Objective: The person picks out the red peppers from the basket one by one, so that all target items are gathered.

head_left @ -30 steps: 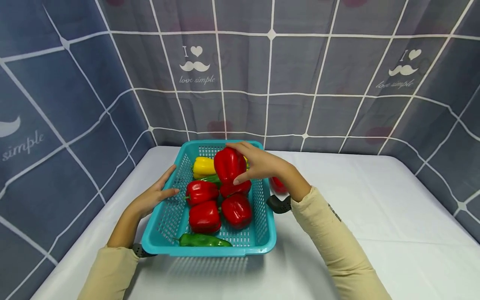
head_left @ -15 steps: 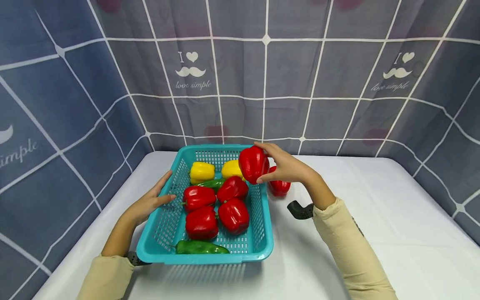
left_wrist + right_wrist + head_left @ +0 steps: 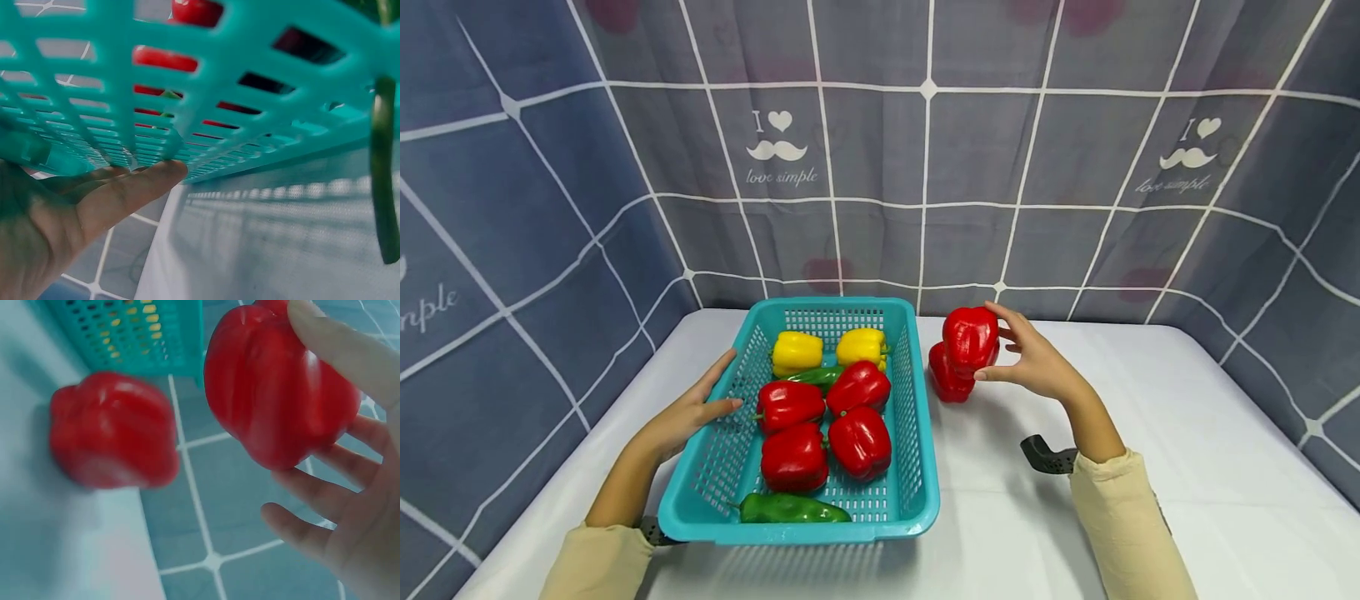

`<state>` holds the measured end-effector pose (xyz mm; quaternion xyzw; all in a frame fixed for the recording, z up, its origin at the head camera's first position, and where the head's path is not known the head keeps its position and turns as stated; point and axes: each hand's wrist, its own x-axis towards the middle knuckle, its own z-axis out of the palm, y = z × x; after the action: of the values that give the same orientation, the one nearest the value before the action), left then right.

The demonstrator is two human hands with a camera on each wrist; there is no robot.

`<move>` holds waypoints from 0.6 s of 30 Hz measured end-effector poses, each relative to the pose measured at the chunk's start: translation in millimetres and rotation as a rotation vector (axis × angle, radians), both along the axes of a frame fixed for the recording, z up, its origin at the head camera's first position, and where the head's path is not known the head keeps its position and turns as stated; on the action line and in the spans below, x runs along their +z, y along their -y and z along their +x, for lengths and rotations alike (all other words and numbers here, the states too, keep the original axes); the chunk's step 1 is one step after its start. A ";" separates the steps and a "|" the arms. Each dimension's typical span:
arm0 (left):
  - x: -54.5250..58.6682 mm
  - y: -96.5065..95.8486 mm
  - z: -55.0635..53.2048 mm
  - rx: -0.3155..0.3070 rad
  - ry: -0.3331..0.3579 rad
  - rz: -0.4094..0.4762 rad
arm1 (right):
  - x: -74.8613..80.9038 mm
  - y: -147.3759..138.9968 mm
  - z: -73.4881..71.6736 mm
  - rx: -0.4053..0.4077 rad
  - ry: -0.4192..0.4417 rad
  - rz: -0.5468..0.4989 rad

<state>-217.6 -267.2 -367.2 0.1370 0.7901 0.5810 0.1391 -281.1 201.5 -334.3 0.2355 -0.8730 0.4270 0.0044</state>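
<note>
Evidently, a glossy red, blocky bell pepper [image 3: 970, 340] is held by the right hand [image 3: 1032, 358], the thumb pressed to one side and fingertips to the other, with one finger extended clear of the skin. It is held above the white cloth-covered table [image 3: 1120, 408], to the right of the turquoise perforated plastic basket [image 3: 929, 475]. A second red bell pepper [image 3: 945, 377], resting on the table, is partly overlapped by it in the head view, but a gap is seen between the two in the right wrist view. The basket's left side is touched by the left hand [image 3: 688, 417], whose fingers are stretched along the wall.

A fairly light weight for its bulk may be expected, though whether it is real or a model cannot be told. The sides are probably firm with slight give; the sheen suggests a slippery skin, and real flesh could be bruised by a hard squeeze. It is best taken across the widest part, with fingertips settled in the grooves between lobes, where sliding would be resisted.
</note>
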 end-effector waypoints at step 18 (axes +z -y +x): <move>0.4 1.9 3.6 -0.005 0.010 0.002 | -26.8 -39.5 -15.1 -0.090 0.018 -0.004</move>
<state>-214.0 -269.1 -366.8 0.1362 0.7883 0.5823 0.1446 -296.2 241.1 -361.1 0.1922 -0.8818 0.4303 0.0160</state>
